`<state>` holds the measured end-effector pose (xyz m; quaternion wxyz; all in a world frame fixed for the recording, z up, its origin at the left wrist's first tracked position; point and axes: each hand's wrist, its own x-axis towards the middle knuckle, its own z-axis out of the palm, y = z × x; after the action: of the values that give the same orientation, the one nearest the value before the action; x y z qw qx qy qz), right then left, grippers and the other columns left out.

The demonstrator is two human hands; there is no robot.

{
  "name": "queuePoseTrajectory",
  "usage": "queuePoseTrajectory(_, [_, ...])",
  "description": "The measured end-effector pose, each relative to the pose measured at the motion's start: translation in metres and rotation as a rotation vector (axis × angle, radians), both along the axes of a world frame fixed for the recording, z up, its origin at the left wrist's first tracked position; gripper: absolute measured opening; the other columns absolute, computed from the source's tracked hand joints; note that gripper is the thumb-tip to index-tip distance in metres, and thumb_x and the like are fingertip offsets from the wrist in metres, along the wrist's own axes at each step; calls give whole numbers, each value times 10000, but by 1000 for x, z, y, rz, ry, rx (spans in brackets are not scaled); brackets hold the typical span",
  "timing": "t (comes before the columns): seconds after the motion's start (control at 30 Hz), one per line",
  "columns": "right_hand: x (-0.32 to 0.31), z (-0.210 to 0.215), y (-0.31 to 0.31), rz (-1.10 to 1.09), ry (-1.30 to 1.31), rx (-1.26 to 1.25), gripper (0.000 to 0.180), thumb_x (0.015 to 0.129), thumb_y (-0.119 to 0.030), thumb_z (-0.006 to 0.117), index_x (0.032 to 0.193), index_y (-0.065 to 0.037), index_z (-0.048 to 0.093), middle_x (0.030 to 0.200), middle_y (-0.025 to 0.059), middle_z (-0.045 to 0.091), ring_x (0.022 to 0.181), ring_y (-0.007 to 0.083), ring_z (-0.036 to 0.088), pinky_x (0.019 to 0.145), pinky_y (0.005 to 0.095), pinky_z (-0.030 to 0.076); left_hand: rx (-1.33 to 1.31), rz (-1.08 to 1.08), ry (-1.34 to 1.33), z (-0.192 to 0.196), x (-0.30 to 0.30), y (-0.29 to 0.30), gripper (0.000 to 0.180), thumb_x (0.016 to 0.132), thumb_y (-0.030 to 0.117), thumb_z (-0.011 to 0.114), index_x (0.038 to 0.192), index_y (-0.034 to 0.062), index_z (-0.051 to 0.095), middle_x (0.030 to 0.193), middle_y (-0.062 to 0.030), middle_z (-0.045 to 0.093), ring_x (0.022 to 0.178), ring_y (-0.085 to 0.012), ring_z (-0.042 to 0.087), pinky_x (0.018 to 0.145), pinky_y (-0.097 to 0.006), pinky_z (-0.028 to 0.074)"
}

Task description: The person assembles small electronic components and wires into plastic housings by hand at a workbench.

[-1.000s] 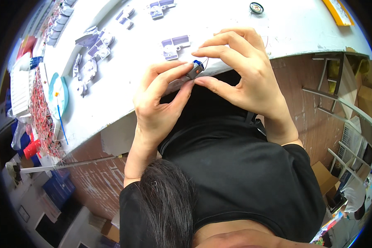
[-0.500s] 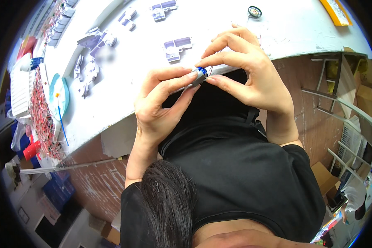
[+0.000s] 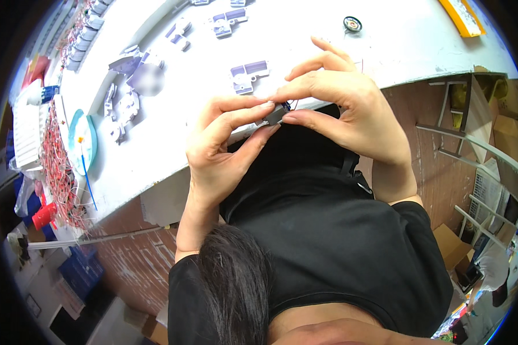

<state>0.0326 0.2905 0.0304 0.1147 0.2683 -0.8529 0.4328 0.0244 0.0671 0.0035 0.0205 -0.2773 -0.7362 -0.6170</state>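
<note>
Just above my lap, at the table's front edge, my left hand (image 3: 220, 144) pinches a small grey block-shaped part (image 3: 275, 115) between thumb and fingers. The thumb and index finger of my right hand (image 3: 354, 112) close on its other end, where a bit of dark blue and a thin wire show. The other right fingers are raised and curled. My fingertips hide much of the part, so its exact kind is unclear. Beyond my hands lies a white-and-purple plastic housing piece (image 3: 243, 85). A small round speaker (image 3: 353, 24) rests farther back.
More plastic housing pieces (image 3: 227, 24) lie across the white table (image 3: 172, 132). At left are a teal dish (image 3: 94, 135) with a blue stick and a heap of red wires (image 3: 60, 172). A yellow-edged tray (image 3: 460, 17) is far right; a metal rack (image 3: 472, 138) stands below.
The grey part has turned between my fingers, so its blue end is now mostly hidden. My right fingers have shifted and closed nearer to it. The view has moved slightly.
</note>
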Motion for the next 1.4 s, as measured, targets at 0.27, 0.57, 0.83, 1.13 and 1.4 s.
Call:
queuePoseTrajectory(0.27, [-13, -1, -1, -223, 188, -8, 203, 749, -97, 814, 942, -136, 765, 931, -16, 748, 978, 154, 648, 1166, 484, 294, -458, 152, 334, 23, -38, -16, 636, 726, 58, 836, 1317, 33, 605, 1160, -143, 658, 1071, -275, 644, 935, -361, 510])
queuePoseTrajectory(0.57, [-26, -18, -16, -137, 168, -8, 198, 724, -58, 809, 896, -148, 772, 938, -33, 763, 992, 150, 640, 1166, 481, 297, -392, 55, 120, 16, -27, -22, 663, 756, 10, 797, 1373, 75, 565, 1117, -119, 691, 1043, -255, 667, 922, -364, 525])
queuePoseTrajectory(0.83, [-33, -23, -18, -78, 143, 71, 181, 776, -174, 795, 953, -190, 757, 949, -65, 738, 1026, 142, 639, 1161, 487, 302, -335, 69, 103, 12, -24, -24, 651, 730, 3, 816, 1338, 67, 593, 1096, -121, 702, 1007, -240, 690, 890, -347, 546])
queuePoseTrajectory(1.13, [-27, -13, -19, -105, 226, 244, 196, 740, -130, 804, 928, -166, 762, 1000, -61, 752, 1139, 193, 618, 1162, 495, 290, -303, 73, 50, 11, -23, -22, 607, 726, 6, 813, 1300, 61, 624, 1128, -126, 693, 1021, -256, 682, 896, -362, 542])
queuePoseTrajectory(1.4, [-18, 4, 1, -181, 236, 198, 251, 726, -135, 823, 969, -148, 764, 1092, -12, 728, 1173, 242, 574, 1063, 433, 413, -427, 15, 195, 16, -25, -21, 489, 746, 0, 783, 1218, 89, 693, 1078, -96, 667, 1078, -286, 626, 984, -404, 497])
